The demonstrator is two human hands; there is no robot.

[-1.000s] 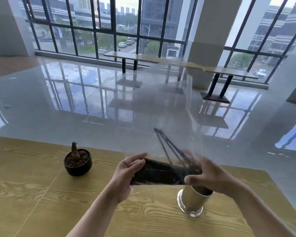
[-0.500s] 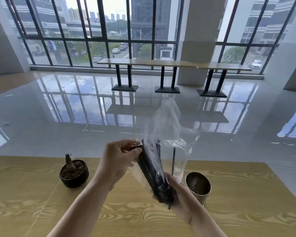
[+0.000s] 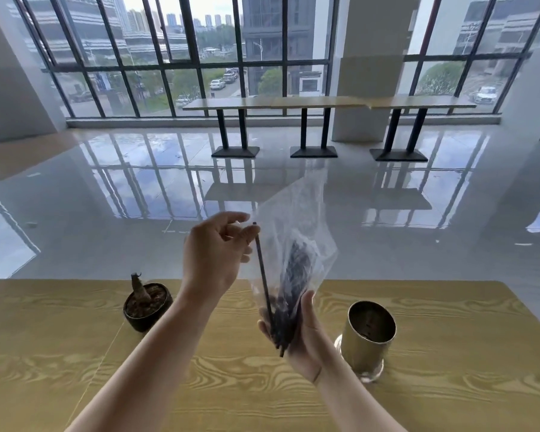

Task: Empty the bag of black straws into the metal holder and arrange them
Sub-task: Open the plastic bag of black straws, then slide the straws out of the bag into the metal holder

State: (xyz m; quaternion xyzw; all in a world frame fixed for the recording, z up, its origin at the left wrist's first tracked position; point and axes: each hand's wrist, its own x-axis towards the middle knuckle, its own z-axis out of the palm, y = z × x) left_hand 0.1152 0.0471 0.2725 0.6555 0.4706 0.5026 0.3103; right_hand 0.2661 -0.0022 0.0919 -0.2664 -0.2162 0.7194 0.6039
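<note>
Low at centre, the right hand [image 3: 306, 338] curls its fingers round the bottom of a clear plastic bag [image 3: 296, 219], gripping the lower ends of the black straws [image 3: 296, 269] bunched inside it. The bag rises toward 12 o'clock from that hand, its top crumpled and loose. At about 10 o'clock from the right hand, the left hand [image 3: 212, 257] is held higher, with thumb and fingertips closed narrowly on the upper end of a single straw [image 3: 262, 275]. This straw runs down along the bag's left side to the right palm. Just at 3 o'clock from the right hand, the metal holder [image 3: 363, 347] stands on the wooden table [image 3: 75, 353], mouth open, apart from the bag. Toward 9 o'clock, beyond the left forearm, sits a small dark plant pot [image 3: 147, 307].
</note>
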